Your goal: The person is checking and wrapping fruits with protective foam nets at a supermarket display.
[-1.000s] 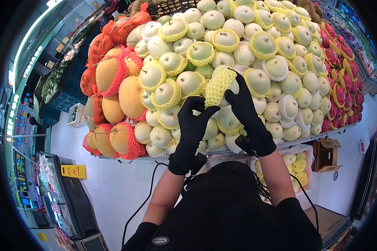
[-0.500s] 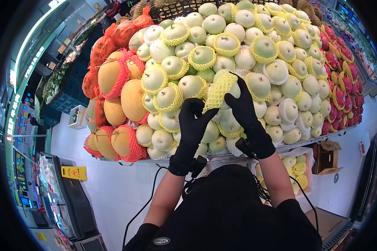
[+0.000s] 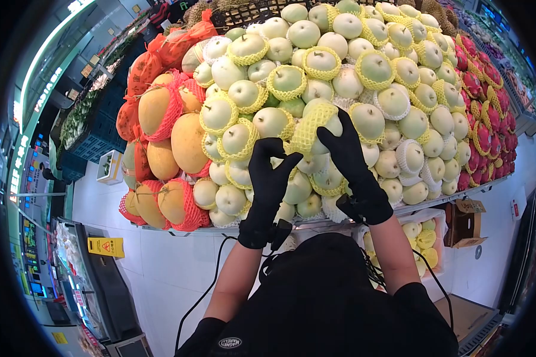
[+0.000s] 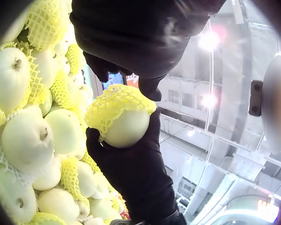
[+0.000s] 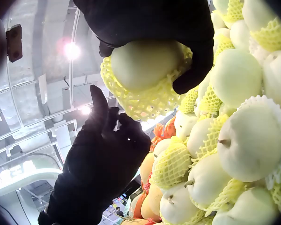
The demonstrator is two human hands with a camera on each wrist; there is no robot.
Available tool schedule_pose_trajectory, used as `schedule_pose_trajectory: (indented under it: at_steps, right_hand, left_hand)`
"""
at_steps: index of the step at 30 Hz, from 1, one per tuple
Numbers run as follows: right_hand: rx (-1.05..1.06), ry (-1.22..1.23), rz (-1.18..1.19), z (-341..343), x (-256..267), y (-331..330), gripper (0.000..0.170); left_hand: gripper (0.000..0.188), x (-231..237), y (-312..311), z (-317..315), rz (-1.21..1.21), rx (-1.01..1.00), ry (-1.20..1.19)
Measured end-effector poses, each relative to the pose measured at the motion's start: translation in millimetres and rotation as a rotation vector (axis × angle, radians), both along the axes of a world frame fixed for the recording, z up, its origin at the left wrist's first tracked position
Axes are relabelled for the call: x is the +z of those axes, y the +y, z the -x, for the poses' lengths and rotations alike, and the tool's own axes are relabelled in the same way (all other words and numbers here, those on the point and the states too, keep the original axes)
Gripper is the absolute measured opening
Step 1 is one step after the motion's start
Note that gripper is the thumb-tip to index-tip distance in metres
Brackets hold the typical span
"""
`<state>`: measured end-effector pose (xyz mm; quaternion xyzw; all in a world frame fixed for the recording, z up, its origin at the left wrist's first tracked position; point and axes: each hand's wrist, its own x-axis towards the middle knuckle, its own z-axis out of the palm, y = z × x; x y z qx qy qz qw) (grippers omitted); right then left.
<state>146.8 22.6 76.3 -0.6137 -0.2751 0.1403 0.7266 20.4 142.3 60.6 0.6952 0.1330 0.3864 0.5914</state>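
Note:
A pale green melon (image 5: 147,63) sits partly inside a yellow foam net sleeve (image 3: 311,132), above the heap of similar melons (image 3: 318,59). My black-gloved right hand (image 3: 344,149) grips it from the right, with fingers over the far side and thumb on the near side. The bare part of the melon faces that palm. My gloved left hand (image 3: 270,172) is at the sleeve's lower left end, fingers bent and thumb stretched out, with a gap between them. Its thumb tip (image 4: 151,89) lies right at the sleeve's edge in the left wrist view.
Orange-yellow melons (image 3: 189,143) in red nets lie left of the heap, dragon fruit (image 3: 483,140) right of it. A box of netted melons (image 3: 441,238) and an open carton (image 3: 463,223) stand below the display's front edge. Black cables (image 3: 192,300) run beside both arms.
The left hand pinched the sleeve's end and drew it to a point half a second ago; now it is slightly farther left and the end is rounder. The right hand keeps its grip.

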Motion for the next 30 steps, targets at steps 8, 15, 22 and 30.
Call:
schedule_pose_trajectory:
  at_steps: [8, 15, 22, 30]
  right_hand:
    - [-0.009, 0.003, 0.007, 4, -10, 13, 0.078]
    - [0.086, 0.028, 0.0, 5, -3, 8, 0.088]
    - [-0.012, -0.029, -0.011, -3, -13, 14, 0.089]
    - [-0.039, -0.232, 0.155, 10, 0, 16, 0.098]
  left_hand:
    - [0.044, -12, -4, -12, -0.06, 0.129, 0.037]
    - [0.022, -11, 9, -13, -0.01, 0.201, -0.022]
    - [0.02, 1, 3, -2, 0.02, 0.127, 0.035]
    - [0.047, 13, 11, -11, -0.016, -0.062, 0.033]
